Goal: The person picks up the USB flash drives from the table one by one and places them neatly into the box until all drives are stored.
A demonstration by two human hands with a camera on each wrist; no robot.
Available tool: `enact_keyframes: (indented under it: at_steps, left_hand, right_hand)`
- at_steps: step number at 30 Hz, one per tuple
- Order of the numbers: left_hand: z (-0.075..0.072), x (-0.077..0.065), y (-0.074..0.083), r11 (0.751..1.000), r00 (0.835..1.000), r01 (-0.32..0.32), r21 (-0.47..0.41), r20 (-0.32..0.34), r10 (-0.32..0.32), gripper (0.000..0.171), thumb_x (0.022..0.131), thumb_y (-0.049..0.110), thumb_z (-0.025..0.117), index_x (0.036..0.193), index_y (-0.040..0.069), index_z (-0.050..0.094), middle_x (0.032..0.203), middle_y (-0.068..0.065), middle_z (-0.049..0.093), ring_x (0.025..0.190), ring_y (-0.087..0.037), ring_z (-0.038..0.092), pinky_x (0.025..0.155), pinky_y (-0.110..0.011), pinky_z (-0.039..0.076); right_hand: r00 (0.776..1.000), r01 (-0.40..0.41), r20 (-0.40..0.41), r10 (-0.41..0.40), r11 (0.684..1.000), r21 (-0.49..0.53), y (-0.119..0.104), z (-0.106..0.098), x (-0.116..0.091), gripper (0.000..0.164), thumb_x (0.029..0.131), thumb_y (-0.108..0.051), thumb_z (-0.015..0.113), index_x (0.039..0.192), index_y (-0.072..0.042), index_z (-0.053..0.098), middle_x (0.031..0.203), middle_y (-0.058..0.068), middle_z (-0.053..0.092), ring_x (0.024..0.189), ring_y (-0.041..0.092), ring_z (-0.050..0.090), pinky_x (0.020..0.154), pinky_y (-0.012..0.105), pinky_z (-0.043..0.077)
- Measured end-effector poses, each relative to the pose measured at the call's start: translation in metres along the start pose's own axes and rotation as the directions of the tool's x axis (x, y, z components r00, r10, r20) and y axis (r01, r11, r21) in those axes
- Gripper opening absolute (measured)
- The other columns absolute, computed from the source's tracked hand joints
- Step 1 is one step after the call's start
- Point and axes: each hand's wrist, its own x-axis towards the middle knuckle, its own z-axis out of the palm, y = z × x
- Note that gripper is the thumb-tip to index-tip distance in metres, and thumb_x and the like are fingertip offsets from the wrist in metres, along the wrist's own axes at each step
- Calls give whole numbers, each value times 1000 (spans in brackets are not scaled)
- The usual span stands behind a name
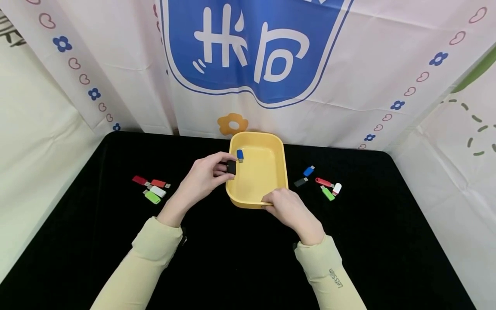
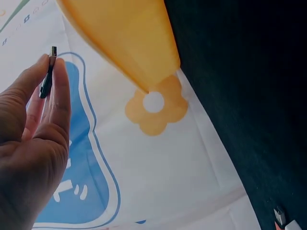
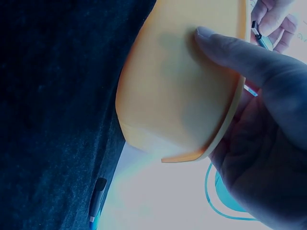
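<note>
My left hand [image 1: 201, 174] pinches a black USB flash drive [image 1: 231, 167] between thumb and fingertips, at the left rim of a yellow plastic bin [image 1: 260, 172]. In the left wrist view the drive [image 2: 47, 84] is seen edge-on, its metal plug pointing up. The bin's near right corner is gripped by my right hand [image 1: 289, 208], with the thumb lying along the outer wall [image 3: 163, 91] in the right wrist view and the fingers over the rim. Inside the bin, near its left wall, lies a blue USB flash drive [image 1: 240, 155].
On the black tablecloth [image 1: 236, 258], left of the bin, lie a dark red drive [image 1: 139, 180], a red one [image 1: 157, 183], a white one [image 1: 158, 191] and a green one [image 1: 152, 197]. Several more drives, including a blue one [image 1: 308, 171], lie to the right. A printed curtain [image 1: 135, 99] hangs behind.
</note>
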Motion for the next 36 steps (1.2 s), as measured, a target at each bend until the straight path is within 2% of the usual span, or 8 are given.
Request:
enact_keyframes:
  at_steps: [11,16,19,24,30,36]
  left_hand:
    - [14,3,0,1000,1000,-6,-4,10,6,42,88,11,75,127,19,63,128,-4,66,102,-20,71,84,-33,60]
    - [22,18,2,999,999,-3,34,52,1,42,89,10,74,128,17,63,129,-5,65,105,-21,71,87,-34,59]
    - [27,31,5,995,996,-38,94,90,30,41,88,8,74,128,14,63,127,-5,66,105,-22,70,88,-35,58]
    - [39,50,7,964,985,-116,240,156,79,40,87,6,75,125,12,64,126,-6,68,108,-23,68,92,-35,56]
    - [52,65,8,942,969,-116,316,246,37,40,89,2,72,126,11,63,129,-8,67,115,-23,64,100,-37,52]
    - [59,73,7,916,940,-141,376,341,5,37,90,0,70,125,10,63,128,-8,66,121,-23,61,104,-38,50]
  right_hand:
    - [1000,-1,15,1,1000,7,1,0,2,14,90,-15,74,76,-19,73,70,-10,65,66,7,55,67,29,48]
    - [1000,7,6,-7,1000,-3,1,0,2,15,90,-15,74,75,-19,73,70,-10,65,66,7,55,67,28,48]
    - [1000,10,-3,-10,1000,-12,1,0,2,15,89,-15,74,75,-19,72,70,-10,65,68,7,57,67,29,49]
    - [1000,5,-9,-5,1000,-16,1,0,1,16,89,-14,75,74,-19,72,71,-10,65,70,8,58,67,30,49]
    - [1000,-8,5,8,1000,-11,0,1,0,18,88,-12,74,72,-19,70,68,-9,62,66,7,55,65,28,47]
    - [1000,-8,-2,7,1000,-26,-1,0,0,18,88,-12,74,71,-19,70,68,-9,63,67,8,55,65,29,47]
